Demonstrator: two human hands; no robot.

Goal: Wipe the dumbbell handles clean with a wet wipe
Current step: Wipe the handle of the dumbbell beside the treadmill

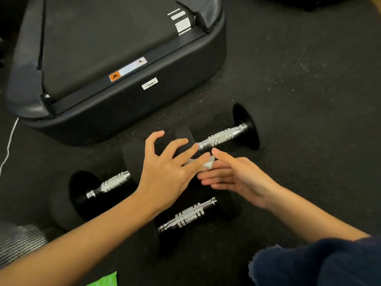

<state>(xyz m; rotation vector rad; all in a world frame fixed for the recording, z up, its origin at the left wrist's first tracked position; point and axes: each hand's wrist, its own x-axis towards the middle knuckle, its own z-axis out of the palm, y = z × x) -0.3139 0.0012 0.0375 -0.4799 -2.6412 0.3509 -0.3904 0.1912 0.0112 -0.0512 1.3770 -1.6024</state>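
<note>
Hands (171, 174) (237, 178) meet over wipe (206, 163) (crumpled, white).

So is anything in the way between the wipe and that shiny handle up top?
Nothing visible. The wet wipe, between the left hand and right hand, sits just beside the far dumbbell handle, with only bare floor around.
</note>
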